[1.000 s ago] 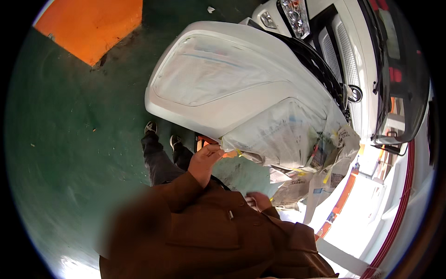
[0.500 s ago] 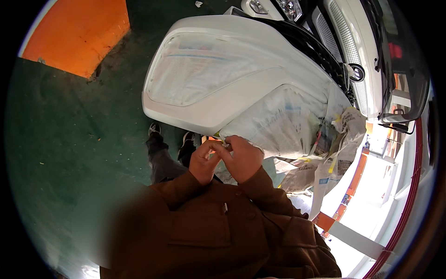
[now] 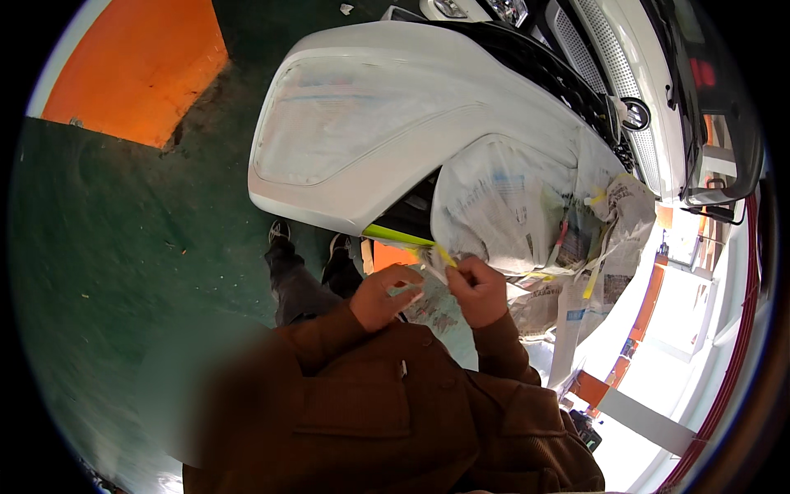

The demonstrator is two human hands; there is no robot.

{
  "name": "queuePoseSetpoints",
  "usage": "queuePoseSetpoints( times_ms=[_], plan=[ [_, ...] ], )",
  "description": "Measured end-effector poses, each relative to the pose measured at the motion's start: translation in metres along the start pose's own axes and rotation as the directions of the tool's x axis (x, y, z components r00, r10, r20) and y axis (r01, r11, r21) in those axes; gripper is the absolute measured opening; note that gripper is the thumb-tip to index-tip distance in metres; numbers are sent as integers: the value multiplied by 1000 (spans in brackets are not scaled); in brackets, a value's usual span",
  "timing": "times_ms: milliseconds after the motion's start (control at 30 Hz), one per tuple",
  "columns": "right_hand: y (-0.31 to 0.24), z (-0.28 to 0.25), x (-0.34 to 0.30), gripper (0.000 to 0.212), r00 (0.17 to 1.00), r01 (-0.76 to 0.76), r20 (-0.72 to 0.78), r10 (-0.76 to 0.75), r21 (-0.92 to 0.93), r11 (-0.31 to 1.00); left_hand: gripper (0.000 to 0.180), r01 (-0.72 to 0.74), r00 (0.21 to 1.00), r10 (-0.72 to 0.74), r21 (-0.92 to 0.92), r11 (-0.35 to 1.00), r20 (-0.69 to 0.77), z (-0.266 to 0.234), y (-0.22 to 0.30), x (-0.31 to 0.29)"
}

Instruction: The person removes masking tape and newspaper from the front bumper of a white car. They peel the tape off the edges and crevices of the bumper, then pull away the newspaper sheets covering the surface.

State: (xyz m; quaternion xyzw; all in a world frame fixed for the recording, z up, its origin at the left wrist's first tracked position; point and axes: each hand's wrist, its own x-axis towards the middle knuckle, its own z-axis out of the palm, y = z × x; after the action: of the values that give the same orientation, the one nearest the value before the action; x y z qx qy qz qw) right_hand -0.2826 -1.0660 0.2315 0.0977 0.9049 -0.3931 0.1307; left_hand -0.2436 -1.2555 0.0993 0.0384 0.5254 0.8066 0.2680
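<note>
A large white vehicle panel [image 3: 329, 193] lies in front of me, its recessed area looking covered with thin sheeting. Printed masking paper [image 3: 510, 206] covers the curved part at its right. Between panel and paper a dark gap [image 3: 415, 206] shows, with a yellow-green strip [image 3: 399, 235] along its lower edge. My right hand [image 3: 481, 292] pinches the end of a yellow masking tape piece [image 3: 445, 254] at the paper's lower corner. Just left of it, my left hand [image 3: 385, 296] is open, thumb and fingers apart and curved; a small pale bit by its fingertips is too small to name.
A white vehicle front with a perforated grille [image 3: 613, 66] stands at the upper right. More masking paper [image 3: 568, 309] hangs down on the right, with yellow tape on it. An orange board [image 3: 136, 74] lies at the upper left on the green floor [image 3: 123, 230].
My hands, together before, have come apart, the right one moving right and down. The masking paper has drawn back from the panel's edge, and the dark gap and yellow-green strip now show.
</note>
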Motion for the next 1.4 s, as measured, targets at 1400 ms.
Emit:
queuePoseSetpoints(
  times_ms=[1400],
  plan=[
    [50,-91,-10,13,989,140,-61,-131,166,976,18,2,989,150,1000,14,-4,50,-18,69]
  ],
)
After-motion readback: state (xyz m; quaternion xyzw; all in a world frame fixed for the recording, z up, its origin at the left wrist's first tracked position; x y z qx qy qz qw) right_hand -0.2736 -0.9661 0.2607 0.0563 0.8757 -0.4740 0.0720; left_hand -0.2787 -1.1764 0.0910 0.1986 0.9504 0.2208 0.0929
